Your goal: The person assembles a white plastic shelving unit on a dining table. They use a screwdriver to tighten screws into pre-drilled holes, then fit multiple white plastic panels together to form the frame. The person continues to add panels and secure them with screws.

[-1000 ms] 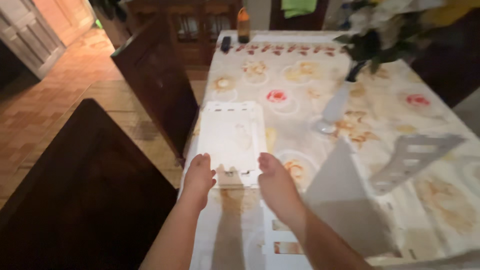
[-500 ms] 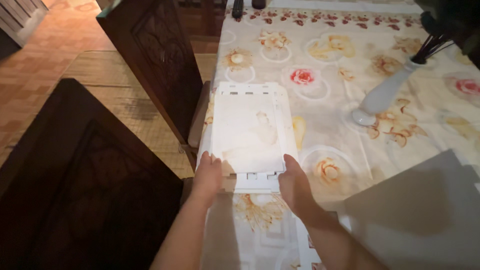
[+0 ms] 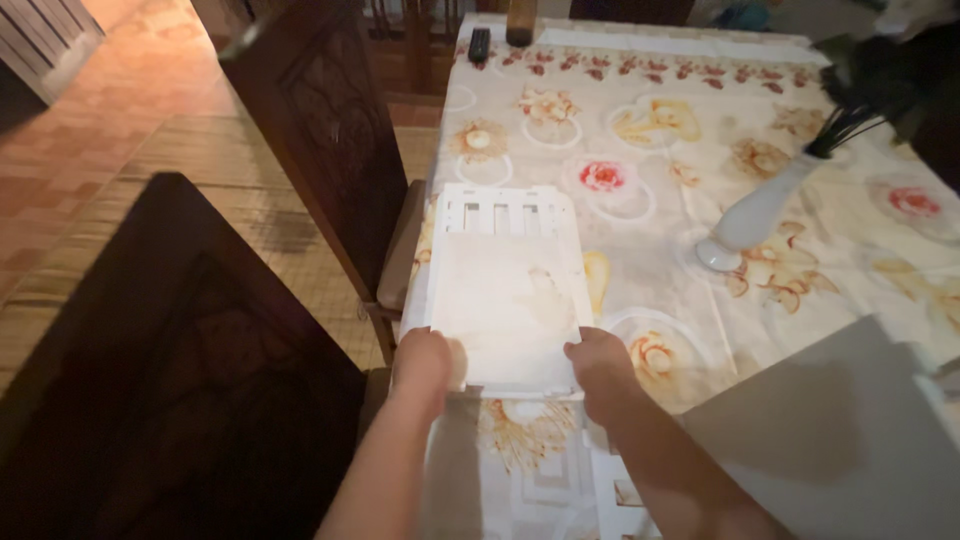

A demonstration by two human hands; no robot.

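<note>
Dim, warm light fills a dining room with a tiled floor (image 3: 90,130), and most of what I see is the long tabletop (image 3: 700,130) under a cream cloth printed with flowers and rings. Two dark carved wooden chairs stand along its left side, the near chair (image 3: 180,380) by my elbow and the far chair (image 3: 320,130) pushed up to the edge. At lower right lies a plain grey sheet (image 3: 840,430), blank as far as I can tell.

Smaller, in the middle: the flat white plastic panel (image 3: 505,290) lies face-down on the cloth near the left edge, slotted along its far end. My left hand (image 3: 422,362) and right hand (image 3: 600,365) each have a grip clenched on a near corner of it. I judge the work as barely under way: the panel is laid flat and held, and nothing else is joined to it.

A white vase (image 3: 755,215) with dark stems stands to the right, well apart. At the far end sit a black remote (image 3: 479,42) and a brown bottle (image 3: 519,20); I can make out no label.
</note>
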